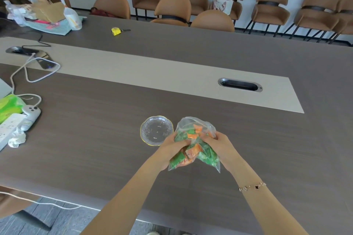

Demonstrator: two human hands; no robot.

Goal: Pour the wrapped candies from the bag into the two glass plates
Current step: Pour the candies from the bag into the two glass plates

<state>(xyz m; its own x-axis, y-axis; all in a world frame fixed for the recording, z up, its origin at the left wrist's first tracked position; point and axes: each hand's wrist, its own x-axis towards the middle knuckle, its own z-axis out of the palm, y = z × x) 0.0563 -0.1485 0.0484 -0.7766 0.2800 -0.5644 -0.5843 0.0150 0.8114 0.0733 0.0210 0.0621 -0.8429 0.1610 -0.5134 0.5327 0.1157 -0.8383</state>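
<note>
**Bag in hand, nothing poured yet**

Both hands closed on the clear bag [194, 145] of wrapped candies [193, 135]: left hand [172, 149] clamped on its near-left side, right hand [219, 145] pinching the right edge near the mouth. Bag held just above the table [95, 139], just right of a glass plate [157, 130].

Step judged: opening or readying the bag. Next: tipping the mouth over the plate, gently, to avoid spills.

Count: one bag, many green and orange candies, one glass plate visible, empty; a second not seen, possibly hidden behind the bag.
</note>
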